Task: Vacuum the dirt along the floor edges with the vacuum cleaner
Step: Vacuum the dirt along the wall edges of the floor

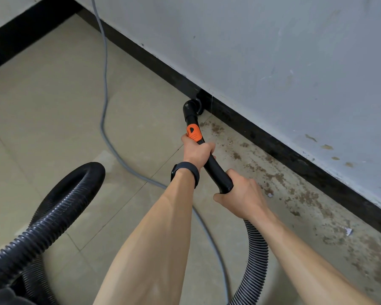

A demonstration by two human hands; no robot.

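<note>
Both hands are wrapped round the black pipe of the vacuum cleaner. The left hand grips far up, just below the orange part, likely to steer. The right hand grips the near end, likely to push. The nozzle sits on the floor, right against the black strip under the wall. Brown dirt lies along that edge, near and right of the nozzle, not sucked up yet. The bumpy hose loops to the left. No dirt bin shows.
</note>
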